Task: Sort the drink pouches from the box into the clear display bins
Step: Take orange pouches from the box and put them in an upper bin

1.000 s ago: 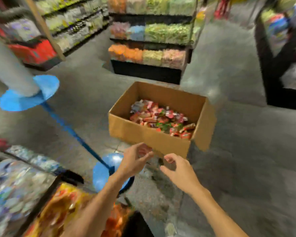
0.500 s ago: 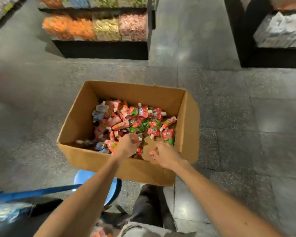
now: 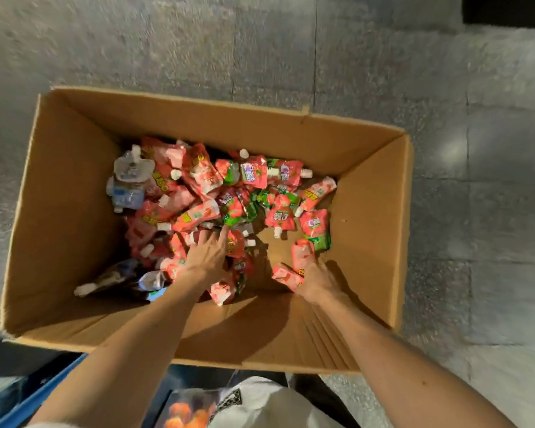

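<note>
Head: pouches (image 3: 217, 193) against left grip (image 3: 209, 254), right grip (image 3: 314, 278)

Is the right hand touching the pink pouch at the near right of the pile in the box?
Touching. The head view shows the right hand with its fingers curled round the pink pouch inside the box, with no gap between them.

My right hand (image 3: 317, 281) has its fingers hidden under pink pouches (image 3: 289, 277), so I can't tell if they hold any. The words on the pouches are too blurry to read. The blue thing (image 3: 34, 396) at the bottom is cut off.
</note>
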